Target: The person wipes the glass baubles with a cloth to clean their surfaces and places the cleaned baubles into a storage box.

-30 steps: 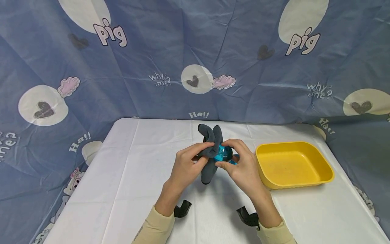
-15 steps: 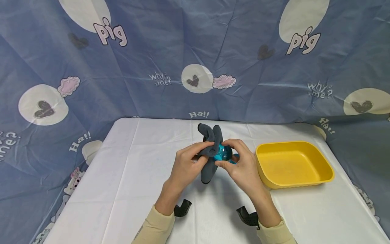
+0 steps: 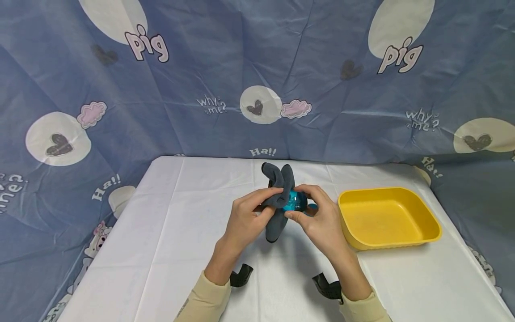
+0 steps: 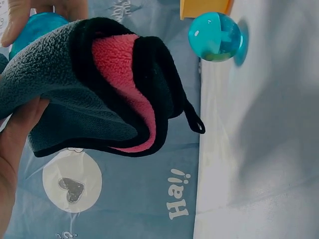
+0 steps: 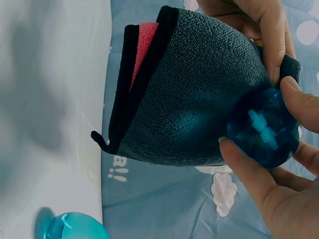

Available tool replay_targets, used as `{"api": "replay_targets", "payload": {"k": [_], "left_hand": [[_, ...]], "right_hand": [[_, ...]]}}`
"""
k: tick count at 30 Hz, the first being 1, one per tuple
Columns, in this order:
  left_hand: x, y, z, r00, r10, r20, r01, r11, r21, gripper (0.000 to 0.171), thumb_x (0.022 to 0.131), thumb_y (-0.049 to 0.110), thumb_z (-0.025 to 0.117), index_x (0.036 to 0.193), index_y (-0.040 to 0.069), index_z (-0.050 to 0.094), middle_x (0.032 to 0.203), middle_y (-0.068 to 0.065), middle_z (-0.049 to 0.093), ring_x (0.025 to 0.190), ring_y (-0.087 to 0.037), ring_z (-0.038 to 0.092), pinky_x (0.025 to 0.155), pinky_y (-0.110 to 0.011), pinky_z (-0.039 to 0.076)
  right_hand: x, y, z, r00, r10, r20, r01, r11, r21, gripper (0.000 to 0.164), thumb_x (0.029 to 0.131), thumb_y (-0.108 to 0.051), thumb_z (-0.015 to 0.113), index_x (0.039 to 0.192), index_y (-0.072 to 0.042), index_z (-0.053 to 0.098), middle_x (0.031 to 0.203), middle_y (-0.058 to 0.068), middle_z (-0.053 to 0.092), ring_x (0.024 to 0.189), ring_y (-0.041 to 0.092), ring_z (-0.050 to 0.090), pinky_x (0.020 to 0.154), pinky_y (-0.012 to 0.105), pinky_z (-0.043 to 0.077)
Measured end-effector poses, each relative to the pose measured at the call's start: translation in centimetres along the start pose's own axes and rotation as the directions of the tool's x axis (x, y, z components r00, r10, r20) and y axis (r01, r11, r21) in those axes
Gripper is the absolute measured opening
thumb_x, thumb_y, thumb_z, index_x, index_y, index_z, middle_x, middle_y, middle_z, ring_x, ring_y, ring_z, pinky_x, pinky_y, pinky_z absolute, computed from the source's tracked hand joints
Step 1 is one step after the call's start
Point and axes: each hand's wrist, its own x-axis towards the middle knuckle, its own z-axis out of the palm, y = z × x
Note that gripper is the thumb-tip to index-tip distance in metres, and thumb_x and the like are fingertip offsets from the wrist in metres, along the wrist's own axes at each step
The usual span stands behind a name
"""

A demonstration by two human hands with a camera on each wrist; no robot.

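Observation:
In the head view, my left hand [image 3: 247, 219] grips a folded grey towel [image 3: 276, 226] above the table. The towel has black edging, a pink inner side [image 4: 117, 57] and a small hanging loop [image 4: 196, 122]. My right hand [image 3: 319, 217] holds a clear blue ball [image 3: 297, 201] between thumb and fingers, and the ball touches the towel. In the right wrist view, a pale shape shows inside that ball [image 5: 261, 129]. A second clear blue ball [image 4: 212, 37] stands on a round base on the table, mostly hidden behind my right hand in the head view.
A yellow plastic tray [image 3: 388, 219] stands on the white-covered table [image 3: 193, 214], right of my right hand. Behind the table hangs a blue printed curtain [image 3: 181, 89]. Black curved mounts [image 3: 329, 286] stick out at both wrists.
My right hand's fingers have shifted very slightly around the blue ball. The left hand, the towel and the tray stay in nearly the same place.

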Motion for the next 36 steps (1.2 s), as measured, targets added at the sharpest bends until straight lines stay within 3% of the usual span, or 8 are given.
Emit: {"api": "replay_targets", "payload": {"k": [5, 18, 23, 30, 36], "left_hand": [[0.02, 0.02, 0.01, 1.0, 0.009, 0.002, -0.009, 1.0, -0.007, 0.032, 0.096, 0.008, 0.061, 0.125, 0.02, 0.069, 0.119, -0.003, 0.072, 0.101, -0.014, 0.072, 0.074, -0.018, 0.059], [0.01, 0.09, 0.06, 1.0, 0.014, -0.003, -0.014, 1.0, 0.002, 0.031, 0.097, 0.008, 0.061, 0.124, 0.02, 0.069, 0.119, -0.003, 0.072, 0.101, -0.014, 0.072, 0.075, -0.017, 0.059], [-0.01, 0.09, 0.1, 1.0, 0.019, -0.006, -0.019, 1.0, -0.005, 0.032, 0.096, 0.008, 0.062, 0.124, 0.02, 0.069, 0.119, -0.003, 0.072, 0.1, -0.013, 0.072, 0.074, -0.017, 0.059], [0.0, 0.13, 0.14, 1.0, 0.025, -0.003, -0.025, 1.0, -0.005, 0.032, 0.096, 0.006, 0.061, 0.124, 0.02, 0.069, 0.119, -0.003, 0.072, 0.1, -0.013, 0.072, 0.075, -0.017, 0.059], [-0.06, 0.18, 0.11, 1.0, 0.026, 0.003, -0.026, 1.0, -0.004, 0.033, 0.096, 0.006, 0.06, 0.125, 0.019, 0.069, 0.12, -0.004, 0.072, 0.1, -0.014, 0.073, 0.075, -0.017, 0.059]], "right_hand": [[-0.03, 0.01, -0.03, 1.0, -0.007, 0.012, 0.006, 0.999, 0.049, 0.052, 0.077, -0.017, 0.085, 0.124, -0.018, 0.063, 0.122, 0.004, 0.065, 0.111, 0.019, 0.064, 0.083, 0.029, 0.06], [-0.14, 0.13, 0.0, 0.999, 0.047, 0.01, -0.048, 0.996, 0.073, 0.044, 0.085, -0.022, 0.079, 0.126, -0.019, 0.062, 0.122, 0.001, 0.068, 0.11, 0.016, 0.067, 0.082, 0.029, 0.061], [-0.13, 0.17, -0.16, 0.998, 0.054, 0.014, -0.055, 0.997, 0.052, 0.041, 0.088, -0.027, 0.076, 0.126, -0.02, 0.062, 0.117, 0.004, 0.07, 0.1, 0.016, 0.069, 0.073, 0.024, 0.06], [-0.1, 0.11, -0.31, 0.996, 0.08, 0.029, -0.081, 0.996, 0.034, 0.037, 0.092, -0.034, 0.071, 0.125, -0.022, 0.062, 0.107, 0.004, 0.071, 0.085, 0.015, 0.067, 0.066, 0.025, 0.058], [-0.1, -0.13, -0.28, 0.99, 0.129, 0.058, -0.135, 0.985, 0.106, 0.034, 0.093, -0.033, 0.07, 0.124, -0.022, 0.062, 0.098, 0.006, 0.071, 0.075, 0.015, 0.069, 0.063, 0.029, 0.06]]}}
